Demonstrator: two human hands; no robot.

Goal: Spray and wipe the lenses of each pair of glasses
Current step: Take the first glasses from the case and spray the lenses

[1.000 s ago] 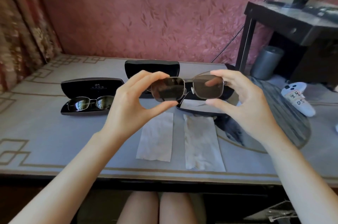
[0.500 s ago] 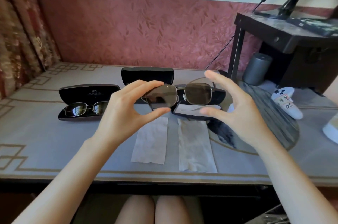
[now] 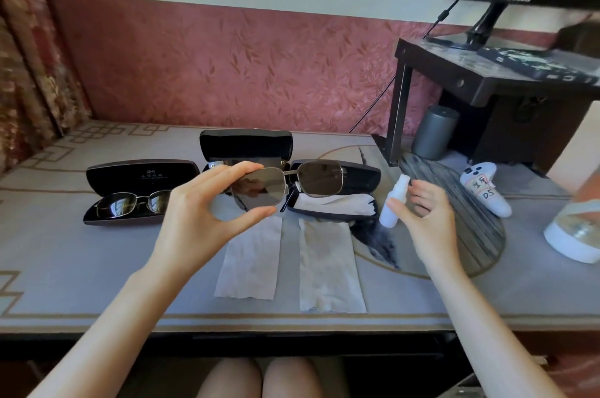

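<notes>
My left hand [image 3: 201, 215] pinches the left rim of metal-framed sunglasses [image 3: 319, 183] with dark lenses, held up above the table. My right hand [image 3: 425, 215] is off the frame, fingers curled and apart, right beside a small white spray bottle [image 3: 391, 202] that stands on the table; whether a finger touches it I cannot tell. Two white paper wipes [image 3: 250, 258] lie flat side by side under the glasses. A second pair of glasses [image 3: 133, 202] rests in an open black case [image 3: 143, 175] at the left.
Two more open black cases sit behind the held glasses, one at the back [image 3: 246, 144] and one with a white cloth [image 3: 337, 202]. A round dark mat [image 3: 461, 235], a white game controller [image 3: 487, 193], a grey cylinder [image 3: 435, 133] and a black monitor stand [image 3: 493, 72] fill the right side.
My right hand let go of the sunglasses and dropped right toward the spray bottle. My left hand alone keeps the glasses raised. The view shifted, showing more of the right side.
</notes>
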